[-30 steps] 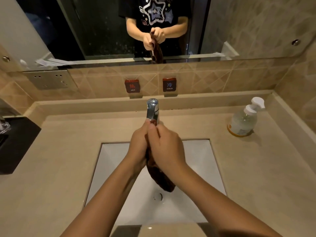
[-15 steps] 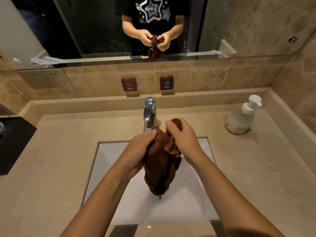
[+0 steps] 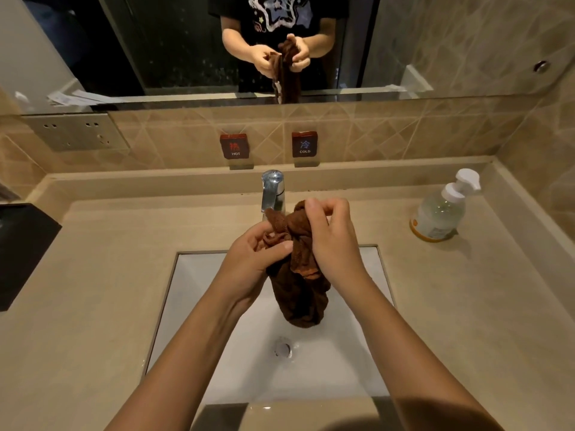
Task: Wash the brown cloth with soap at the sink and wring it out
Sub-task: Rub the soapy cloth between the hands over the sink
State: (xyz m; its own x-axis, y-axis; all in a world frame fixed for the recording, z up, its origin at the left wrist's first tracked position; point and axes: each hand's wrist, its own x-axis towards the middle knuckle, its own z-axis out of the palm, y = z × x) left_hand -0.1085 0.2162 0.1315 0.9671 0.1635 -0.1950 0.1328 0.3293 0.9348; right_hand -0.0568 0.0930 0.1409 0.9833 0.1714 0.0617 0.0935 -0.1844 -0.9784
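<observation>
Brown cloth [image 3: 298, 293], one piece, hangs bunched above the one white sink [image 3: 193, 306]. Its upper folds are gathered just in front of the single chrome tap [image 3: 273, 191], and its lower end dangles over the basin, clear of the one drain [image 3: 283, 348].

Two hands hold it, and both are closed on the fabric. The left hand [image 3: 249, 262] grips the cloth from the left side, with the thumb laid across the front and the fingers curled in behind the folds. The right hand [image 3: 333, 244] sits a little higher, palm turned toward the cloth, with its curled fingertips pinching the top folds. Both forearms reach in from the lower edge and converge over the basin.

One soap bottle [image 3: 438, 213] with a white pump stands upright on the beige surface [image 3: 109, 275] at the right, well apart from the hands. Two small plaques sit on the tiled wall behind the tap — a HOT plaque [image 3: 235, 146] on the left and a COLD plaque [image 3: 304, 145] on the right. One socket plate [image 3: 77, 132] is fixed to the wall further left, and one black slab [image 3: 21, 250] lies at the surface's left edge.

One mirror [image 3: 435, 42] above the tiles reflects the same two hands on the cloth.
</observation>
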